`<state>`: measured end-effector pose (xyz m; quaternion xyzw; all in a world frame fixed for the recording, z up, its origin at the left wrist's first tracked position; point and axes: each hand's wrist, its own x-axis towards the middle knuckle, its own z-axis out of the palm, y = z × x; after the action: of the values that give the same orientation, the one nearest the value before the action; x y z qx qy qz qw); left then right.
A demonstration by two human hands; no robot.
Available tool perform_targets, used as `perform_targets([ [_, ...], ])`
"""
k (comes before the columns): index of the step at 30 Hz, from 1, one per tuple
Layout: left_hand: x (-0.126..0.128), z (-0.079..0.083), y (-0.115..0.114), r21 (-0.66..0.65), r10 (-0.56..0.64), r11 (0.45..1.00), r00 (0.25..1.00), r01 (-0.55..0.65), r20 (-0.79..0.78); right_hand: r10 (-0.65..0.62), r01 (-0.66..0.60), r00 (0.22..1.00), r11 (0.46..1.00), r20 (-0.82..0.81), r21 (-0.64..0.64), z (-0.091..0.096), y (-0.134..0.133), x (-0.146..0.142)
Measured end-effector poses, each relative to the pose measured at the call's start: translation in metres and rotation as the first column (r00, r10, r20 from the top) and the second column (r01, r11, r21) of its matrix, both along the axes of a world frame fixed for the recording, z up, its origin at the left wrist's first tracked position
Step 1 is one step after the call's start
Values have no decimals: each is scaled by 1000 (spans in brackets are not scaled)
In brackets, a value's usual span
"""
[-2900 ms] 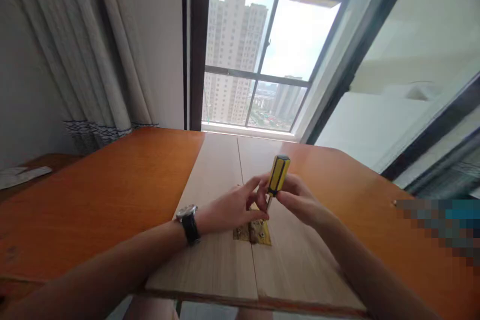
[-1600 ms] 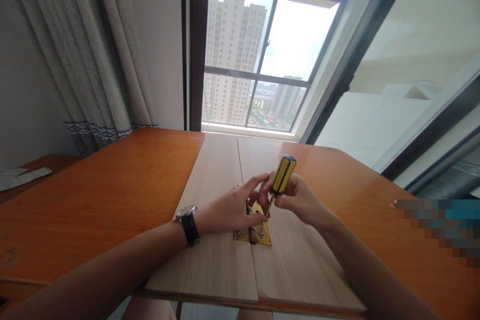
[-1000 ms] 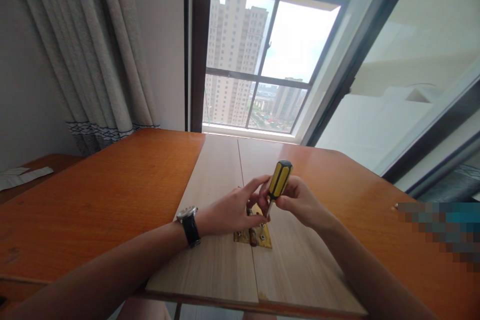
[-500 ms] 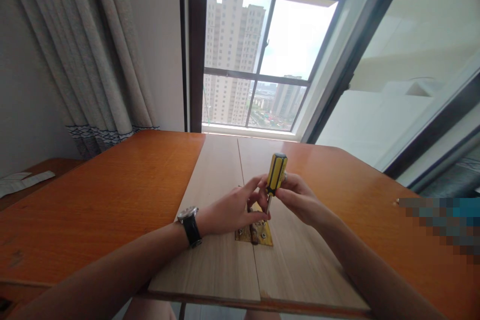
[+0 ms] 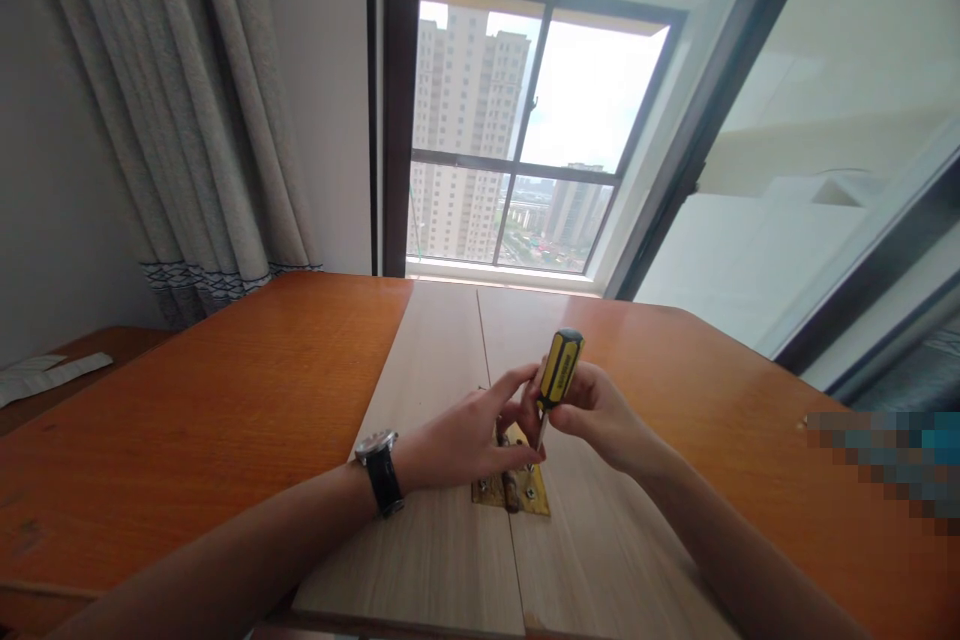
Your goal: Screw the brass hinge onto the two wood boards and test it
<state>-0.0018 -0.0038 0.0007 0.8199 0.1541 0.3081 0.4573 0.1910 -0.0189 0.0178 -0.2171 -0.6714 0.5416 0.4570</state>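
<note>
My right hand (image 5: 598, 412) is closed round a screwdriver (image 5: 561, 368) with a yellow and black handle, tilted with its top to the right. Its thin shaft points down at a brass hinge (image 5: 531, 493). At the shaft's lower end, the thumb and fingers of my left hand (image 5: 472, 432) pinch together over the hinge. Whether a screw sits between those fingertips is hidden. The hinge lies flat across the seam of two pale wood boards (image 5: 420, 555), and cross-head screws show in its near part. My left hand covers its far part.
Under the boards is an orange-brown wooden table (image 5: 247, 410). A window (image 5: 517, 140) stands beyond its far edge, with a grey curtain (image 5: 225, 100) to the left. White strips (image 5: 56, 375) lie on a lower surface at far left. A blurred patch covers the right edge.
The view has tilted up slightly, so everything sits lower in the picture. The screwdriver handle has turned, showing its lettering, and leans more to the right. Both hands keep their places at the hinge.
</note>
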Motion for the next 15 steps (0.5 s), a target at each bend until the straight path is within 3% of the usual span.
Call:
perform_targets([
  [15,0,0,2,-15,30,999,1000,-30,5,1,-3,996,999,84,33,-1,0,6],
])
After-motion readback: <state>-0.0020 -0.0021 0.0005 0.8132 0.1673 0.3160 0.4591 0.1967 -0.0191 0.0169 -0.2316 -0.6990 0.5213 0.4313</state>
